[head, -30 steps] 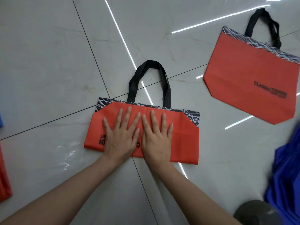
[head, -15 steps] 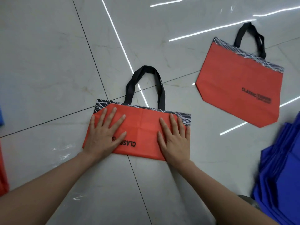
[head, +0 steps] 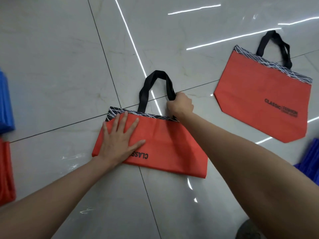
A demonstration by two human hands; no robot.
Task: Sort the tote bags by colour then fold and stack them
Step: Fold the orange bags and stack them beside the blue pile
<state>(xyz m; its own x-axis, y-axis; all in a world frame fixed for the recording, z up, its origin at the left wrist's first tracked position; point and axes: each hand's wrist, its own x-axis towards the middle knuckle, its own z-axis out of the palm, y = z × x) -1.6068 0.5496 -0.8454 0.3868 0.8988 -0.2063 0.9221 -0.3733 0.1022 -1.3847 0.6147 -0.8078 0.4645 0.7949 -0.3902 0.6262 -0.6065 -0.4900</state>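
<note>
Head view: a folded orange bag (head: 164,145) lies flat on the tiled floor (head: 51,66) directly in front of the person, its lower part doubled up so that the printed lettering reads upside down near the near edge. Its long axis runs left to right, dipping slightly toward the person on the right. The left hand (head: 119,140) lies flat with fingers spread on the left half of the bag, pressing the fold down and holding nothing. The right hand (head: 181,104) is beyond the patterned band (head: 138,113) at the far edge, its grip closed, fingers curled round the right strap of the black handles (head: 155,78) close to where it meets the bag. The handles loop away from the person, past the bag's far edge and onto bare floor. Judged from this layout, the handles must come back toward the person, across the short axis, to lie on the orange panel; the right hand is the nearer and already has hold, while the left is placed to keep the bag from sliding. A second orange bag (head: 262,100) lies unfolded well apart on the right. Blue bags (head: 310,157) sit at the right edge, with a blue stack (head: 5,104) and an orange stack (head: 6,169) at the left edge.
</note>
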